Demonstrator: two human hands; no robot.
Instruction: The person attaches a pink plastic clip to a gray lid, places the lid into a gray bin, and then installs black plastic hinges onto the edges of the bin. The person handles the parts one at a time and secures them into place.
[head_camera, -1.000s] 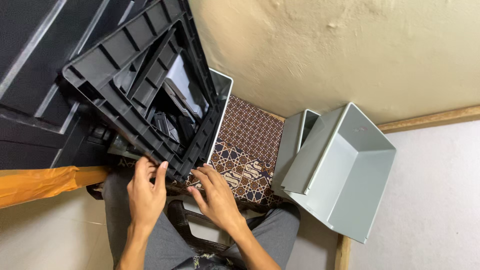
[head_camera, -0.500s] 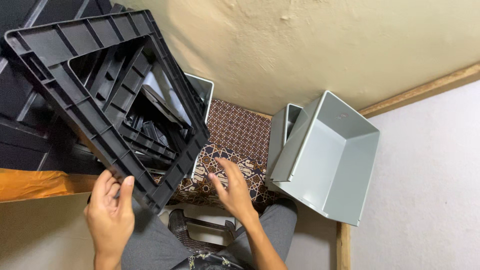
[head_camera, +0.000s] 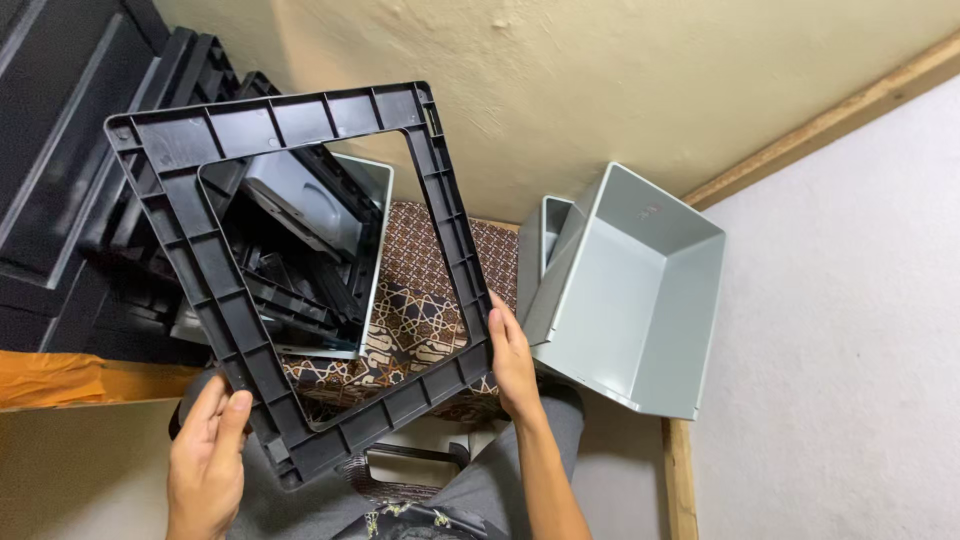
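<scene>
The head camera looked down at a black ribbed plastic frame (head_camera: 300, 270), square with an open middle, held tilted above the person's lap. The left hand (head_camera: 205, 465) gripped its lower left edge, fingers (head_camera: 232, 425) clenched around the rim. The right hand (head_camera: 515, 365) held the lower right edge, fingers wrapped on it. Through the opening showed a patterned brown cloth (head_camera: 420, 300) and stacked black trays (head_camera: 90, 200). A grey plastic bin (head_camera: 630, 290) lay tipped just right of the right hand.

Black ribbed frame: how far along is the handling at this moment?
Done: the black ribbed frame is lifted clear, with the patterned cloth visible through its opening. In hand: left hand and right hand each hold a lower frame edge. Left: more black parts remain stacked at the wall; the grey bin sits empty.
</scene>
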